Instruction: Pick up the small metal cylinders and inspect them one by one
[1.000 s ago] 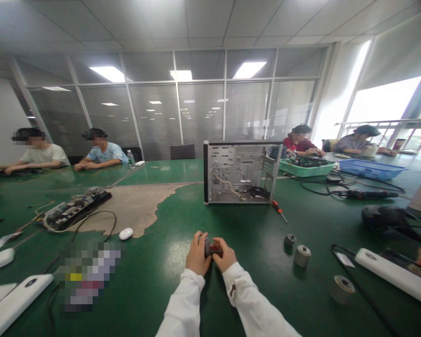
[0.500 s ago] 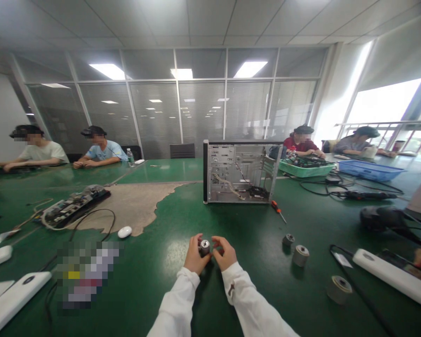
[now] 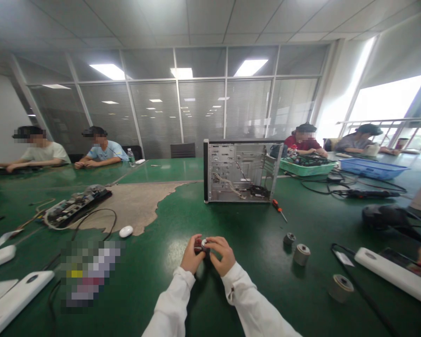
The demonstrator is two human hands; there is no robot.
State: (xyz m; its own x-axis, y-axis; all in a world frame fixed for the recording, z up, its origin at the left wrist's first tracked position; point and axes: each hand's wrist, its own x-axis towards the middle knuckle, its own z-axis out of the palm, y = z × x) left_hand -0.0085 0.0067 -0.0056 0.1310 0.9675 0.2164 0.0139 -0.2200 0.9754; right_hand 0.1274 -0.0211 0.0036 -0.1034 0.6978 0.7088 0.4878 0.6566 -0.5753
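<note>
Over the green table, my left hand [image 3: 191, 256] closes around a small metal cylinder [image 3: 204, 243] with a bright round end facing up. My right hand [image 3: 225, 255] has its fingers bent onto the same cylinder from the right, at its upper end. Fingers cover most of the piece, so its lower part is hidden. To the right on the table stand three similar grey metal cylinders: a small one [image 3: 289, 239], a larger one [image 3: 302, 255] and another large one [image 3: 341, 288] nearer to me.
An open computer case [image 3: 242, 171] stands ahead, with an orange-handled screwdriver [image 3: 279, 210] beside it. White power strips [image 3: 395, 276] and cables lie at both sides. A white mouse [image 3: 126, 231] is at left. Co-workers sit around the far side, near green [image 3: 307, 169] and blue baskets [image 3: 373, 169].
My right hand has moved left and closed its fingers onto the cylinder, where a gap stood before. My left hand keeps hold of it and has shifted slightly left.
</note>
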